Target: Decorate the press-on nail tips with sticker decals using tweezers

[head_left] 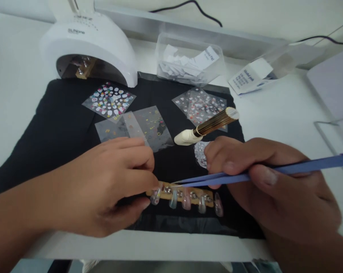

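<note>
My right hand (282, 185) is closed around blue tweezers (234, 177), whose fine tips point left, at the back edge of a wooden nail stand (167, 196). Along this stand are metal studs and several false nails, among them a blue-green one (173, 200) and a pink one (186, 198). My left hand (111, 182) is at the stand's left end, thumb and index finger closed about a clear false nail (155, 196) with coloured specks. Part of that nail is hidden by the index finger. Beyond my right fingers lies a round silvery piece (201, 154), partly covered.
A white nail lamp (103, 34) at the back left has another stand (85, 68) inside. Sticker sheets (110, 99) lie on the black mat (66, 110). A bundle of thin sticks (213, 123) has a cream end. Behind are a clear tub (161, 57) and an alcohol-pad box (245, 79).
</note>
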A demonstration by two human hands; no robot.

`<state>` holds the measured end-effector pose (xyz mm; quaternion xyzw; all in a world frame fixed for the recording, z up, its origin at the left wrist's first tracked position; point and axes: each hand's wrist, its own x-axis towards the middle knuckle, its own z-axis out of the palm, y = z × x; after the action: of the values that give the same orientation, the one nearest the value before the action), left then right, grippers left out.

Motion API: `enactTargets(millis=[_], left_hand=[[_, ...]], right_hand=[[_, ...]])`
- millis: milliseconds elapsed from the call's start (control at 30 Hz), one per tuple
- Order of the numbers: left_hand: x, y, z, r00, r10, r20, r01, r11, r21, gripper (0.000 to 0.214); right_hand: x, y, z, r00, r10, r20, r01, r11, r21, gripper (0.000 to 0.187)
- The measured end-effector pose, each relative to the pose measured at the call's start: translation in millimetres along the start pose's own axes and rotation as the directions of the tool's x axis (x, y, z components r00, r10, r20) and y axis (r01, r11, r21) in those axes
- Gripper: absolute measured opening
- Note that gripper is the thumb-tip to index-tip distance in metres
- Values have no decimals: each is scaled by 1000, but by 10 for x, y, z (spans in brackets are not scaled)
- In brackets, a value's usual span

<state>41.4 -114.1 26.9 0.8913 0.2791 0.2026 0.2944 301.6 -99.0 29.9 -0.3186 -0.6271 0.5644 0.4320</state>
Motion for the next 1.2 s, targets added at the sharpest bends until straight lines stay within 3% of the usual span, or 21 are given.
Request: enactTargets(millis=[200, 400, 600, 733, 900, 1200], left_hand=[[12, 28, 5, 1000, 6, -1, -6, 1000, 30, 12], [18, 17, 7, 999, 23, -30, -25, 998, -57, 15], [32, -45, 50, 998, 63, 12, -63, 998, -7, 21], [42, -66, 72, 995, 100, -3, -100, 995, -2, 9], [68, -78, 105, 984, 168, -51, -171, 984, -56, 9], [50, -107, 113, 988, 140, -59, -146, 982, -117, 11]], right_hand=[[-15, 7, -6, 1000, -6, 4, 6, 1000, -1, 16], [-8, 5, 21, 989, -124, -82, 125, 992, 16, 17], [2, 18, 27, 978, -172, -122, 179, 983, 47, 17], [-1, 45, 21, 976, -185, -115, 190, 981, 39, 17], [2, 65, 18, 973, -210, -100, 217, 974, 62, 18], [5, 56, 30, 970, -194, -145, 203, 978, 47, 17]])
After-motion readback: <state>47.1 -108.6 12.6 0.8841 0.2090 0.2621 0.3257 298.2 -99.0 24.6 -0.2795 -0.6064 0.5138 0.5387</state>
